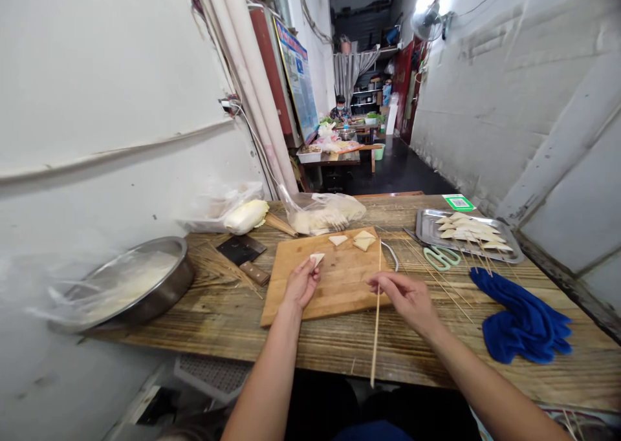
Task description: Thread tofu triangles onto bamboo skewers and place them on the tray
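Note:
My left hand [301, 282] is closed on a small pale triangle of what looks like tofu sheet [317, 258], above the left part of a wooden cutting board [334, 286]. Between the thumb and fingers of my right hand [405, 297] is a long bamboo skewer [376, 324], one end pointing away from me and the other reaching past the table's near edge. More pale triangles [338, 240] lie at the back of the board, some stacked at its right corner [363, 239]. Loose skewers rest on the table right of the board.
Left of the board lie a cleaver [242, 250], scattered skewers [213, 266] and a large metal basin [179, 279]. Plastic bags [330, 211] and a cabbage [246, 217] stand behind. To the right are green-handled scissors [441, 258], a metal tray [422, 224] of skewered triangles and a blue cloth [524, 321]. A person [340, 110] sits far back.

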{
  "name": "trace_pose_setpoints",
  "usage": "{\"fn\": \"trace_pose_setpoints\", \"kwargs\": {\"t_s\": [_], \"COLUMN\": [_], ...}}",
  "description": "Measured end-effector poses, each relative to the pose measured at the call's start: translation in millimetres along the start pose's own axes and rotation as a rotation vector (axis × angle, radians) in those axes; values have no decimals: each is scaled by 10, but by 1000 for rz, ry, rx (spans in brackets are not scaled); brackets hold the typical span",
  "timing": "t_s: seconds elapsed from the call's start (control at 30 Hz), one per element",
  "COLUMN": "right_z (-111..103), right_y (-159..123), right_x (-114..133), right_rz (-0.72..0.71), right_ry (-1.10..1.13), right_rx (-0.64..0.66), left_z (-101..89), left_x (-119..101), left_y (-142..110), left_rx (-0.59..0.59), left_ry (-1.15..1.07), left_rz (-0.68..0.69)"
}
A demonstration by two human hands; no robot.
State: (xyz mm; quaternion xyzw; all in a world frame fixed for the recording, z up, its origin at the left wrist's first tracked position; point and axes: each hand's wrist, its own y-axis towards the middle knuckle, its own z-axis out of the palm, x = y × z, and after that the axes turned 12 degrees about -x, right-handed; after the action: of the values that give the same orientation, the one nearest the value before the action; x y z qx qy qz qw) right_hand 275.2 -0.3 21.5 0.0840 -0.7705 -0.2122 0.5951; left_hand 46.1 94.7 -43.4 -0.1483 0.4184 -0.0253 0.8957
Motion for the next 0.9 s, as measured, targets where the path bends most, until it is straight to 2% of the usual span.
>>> {"fn": "trace_pose_setpoints", "kwargs": {"t_s": [0.07, 0.13, 0.27, 0.4, 0.47, 0.63, 0.9], "right_z": [191, 370, 585, 638, 640, 654, 704], "right_y": [17, 27, -41, -176, -220, -243, -209], "right_x": [-97, -208, -397, -503, -518, -483, -448], "right_rz": [137, 183, 131, -76, -126, -120, -95], "right_ry": [87, 128, 21, -185, -241, -390, -433], "right_rx": [-33, 7, 151, 107, 121, 188, 191], "left_z": [1, 1, 2, 29, 60, 144, 138], "left_x": [2, 1, -20, -68, -91, -131, -121], "left_y": [-4, -8, -4, 16, 28, 50, 92], "left_rx": [1, -7, -37, -91, -136, -238, -259], "left_ry": [-5, -17, -31, -30, -19, 8, -7], "left_rz": [-12, -29, -86, -183, -213, -277, -295]}}
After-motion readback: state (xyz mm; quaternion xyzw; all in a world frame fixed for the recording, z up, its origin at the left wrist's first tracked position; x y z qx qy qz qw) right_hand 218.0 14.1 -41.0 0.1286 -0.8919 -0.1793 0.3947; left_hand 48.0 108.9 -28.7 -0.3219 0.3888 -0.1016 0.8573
